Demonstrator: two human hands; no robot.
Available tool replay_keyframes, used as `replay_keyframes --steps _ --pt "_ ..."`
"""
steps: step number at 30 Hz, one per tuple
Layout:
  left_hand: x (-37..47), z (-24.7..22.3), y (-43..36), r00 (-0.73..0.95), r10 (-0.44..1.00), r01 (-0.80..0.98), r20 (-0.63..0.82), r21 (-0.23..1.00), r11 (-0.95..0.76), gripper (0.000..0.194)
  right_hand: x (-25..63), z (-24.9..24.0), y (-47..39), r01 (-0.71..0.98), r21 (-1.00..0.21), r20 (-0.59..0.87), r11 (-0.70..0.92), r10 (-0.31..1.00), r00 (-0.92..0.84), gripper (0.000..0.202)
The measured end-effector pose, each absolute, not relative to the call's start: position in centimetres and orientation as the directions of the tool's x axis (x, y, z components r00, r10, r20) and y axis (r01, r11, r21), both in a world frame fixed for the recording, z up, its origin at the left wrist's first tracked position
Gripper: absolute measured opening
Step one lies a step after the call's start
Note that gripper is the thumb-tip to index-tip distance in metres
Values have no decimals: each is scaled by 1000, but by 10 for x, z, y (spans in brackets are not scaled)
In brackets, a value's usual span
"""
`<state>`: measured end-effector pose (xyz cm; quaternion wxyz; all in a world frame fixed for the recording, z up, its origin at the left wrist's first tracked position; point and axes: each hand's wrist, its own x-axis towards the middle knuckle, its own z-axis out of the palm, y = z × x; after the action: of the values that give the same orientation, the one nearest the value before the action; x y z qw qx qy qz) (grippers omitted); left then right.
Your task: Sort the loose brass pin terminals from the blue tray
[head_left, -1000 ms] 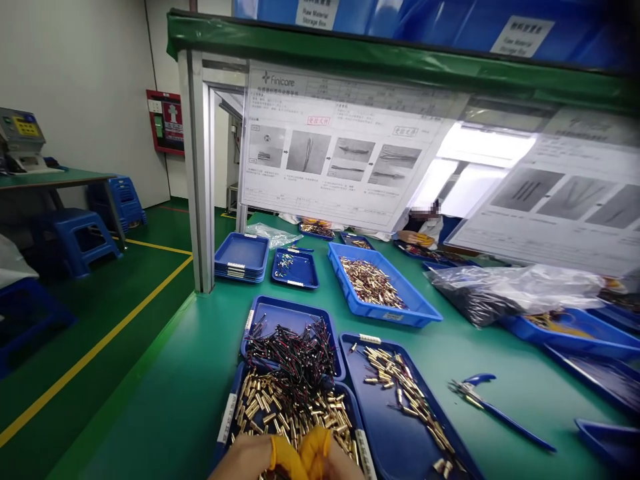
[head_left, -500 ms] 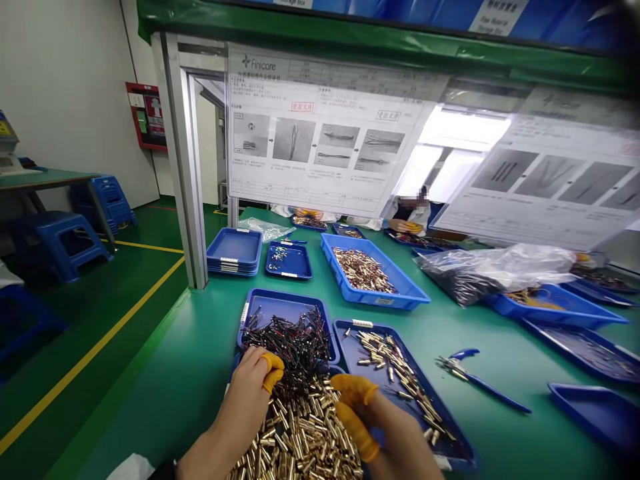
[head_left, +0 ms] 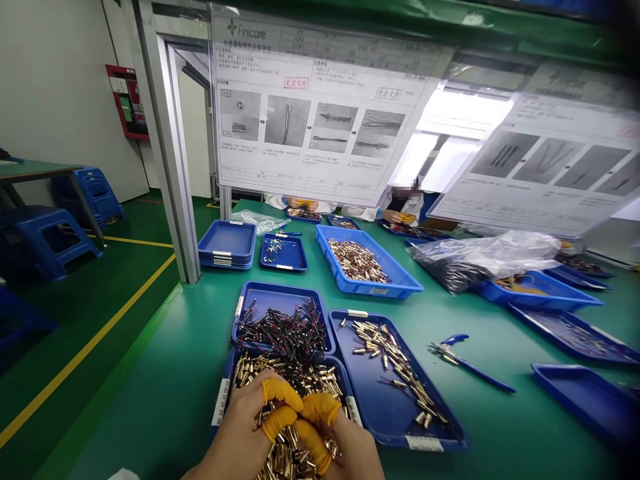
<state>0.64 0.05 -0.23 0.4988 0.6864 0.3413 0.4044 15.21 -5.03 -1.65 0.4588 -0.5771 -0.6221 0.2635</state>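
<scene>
My left hand (head_left: 250,413) and my right hand (head_left: 345,437), yellow covers on their fingertips, meet over a blue tray (head_left: 349,380) of brass-coloured metal sleeves (head_left: 287,450). Both are closed, thumb and fingers pinched, the fingertips touching or nearly so. Whatever lies between them is hidden. Just beyond, dark wire leads (head_left: 295,330) with red strands lie heaped in another blue tray (head_left: 280,293), some spilling over its near edge. To the right, a third tray (head_left: 385,423) holds sleeves with short wires (head_left: 393,357).
Blue-handled pliers (head_left: 473,367) lie right of the trays. Behind stand a deep blue bin (head_left: 400,277) of brass parts, stacked trays (head_left: 227,240) and a small tray (head_left: 284,257). A metal post (head_left: 175,173) and hanging instruction sheets (head_left: 310,160) border the bench. Co-workers' hands (head_left: 397,217) show opposite.
My right hand has come left and my left hand nearer to me, so their fingertips now meet over the brass sleeves. The camera view has shifted slightly.
</scene>
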Motion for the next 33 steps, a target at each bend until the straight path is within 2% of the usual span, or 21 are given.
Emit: replay_keyframes --steps 3,5,13,15,20,25,29,33 --pt "10 -5 -1 436 898 60 54 994 -89 12 153 -9 -51 382 -918 141 107 988 62 12" --pt "11 -3 -2 434 901 65 2 997 -33 10 152 -3 -51 331 -941 87 64 995 55 11" --pt "9 0 2 409 912 110 12 992 -63 10 148 2 -50 65 -998 22 21 1000 4 27" --pt "8 0 3 421 907 119 14 990 -70 10 149 -3 -50 102 -995 23 21 1000 21 23" --pt "9 6 -1 457 886 278 72 935 -220 11 157 -18 -50 447 -890 149 90 984 98 11" --pt "10 7 -4 486 859 331 160 876 -350 11 166 -39 -49 618 -779 136 102 991 8 15" --pt "11 -3 -3 532 795 353 291 777 -521 12 169 -61 -45 630 -769 174 106 984 47 13" --pt "13 -11 -1 488 800 318 349 782 -535 12 169 -59 -40 460 -878 136 132 990 -25 7"
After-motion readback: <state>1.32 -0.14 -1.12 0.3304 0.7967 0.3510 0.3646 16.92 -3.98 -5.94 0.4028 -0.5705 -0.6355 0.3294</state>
